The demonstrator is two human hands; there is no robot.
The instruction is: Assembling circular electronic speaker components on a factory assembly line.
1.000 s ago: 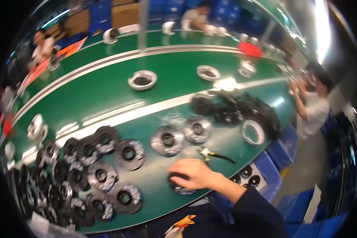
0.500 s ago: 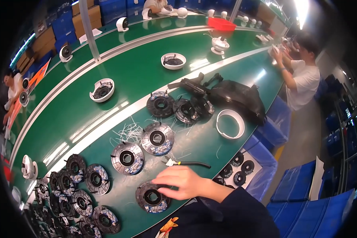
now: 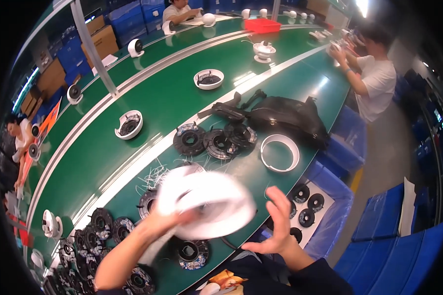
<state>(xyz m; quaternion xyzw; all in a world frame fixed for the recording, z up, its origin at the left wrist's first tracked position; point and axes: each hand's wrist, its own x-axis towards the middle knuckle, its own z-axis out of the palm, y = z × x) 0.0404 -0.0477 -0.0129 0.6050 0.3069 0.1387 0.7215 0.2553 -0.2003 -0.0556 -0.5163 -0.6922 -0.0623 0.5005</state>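
Note:
Gripped in my left hand (image 3: 170, 220) is a white bowl-shaped plastic housing (image 3: 221, 206), smeared by motion above the near part of the bench. It hides the cutters and most of the discs behind it. My right hand (image 3: 278, 231) is open to the right of the housing, thumb and fingers spread, touching nothing. Just below the housing lies a black round disc with a circuit board (image 3: 192, 253). A white ring-shaped shell (image 3: 279, 153) rests farther back near the bench edge.
Several black discs (image 3: 101, 223) crowd the near left. A black bag (image 3: 285, 118) lies on the bench beyond. White housings (image 3: 130, 125) sit on the green conveyor. A blue bin (image 3: 337, 206) with discs stands at right. A co-worker (image 3: 374, 73) works at far right.
My left hand has come into view with the white housing. My right hand has left the near disc, moved right and spread its fingers. The view has shifted slightly.

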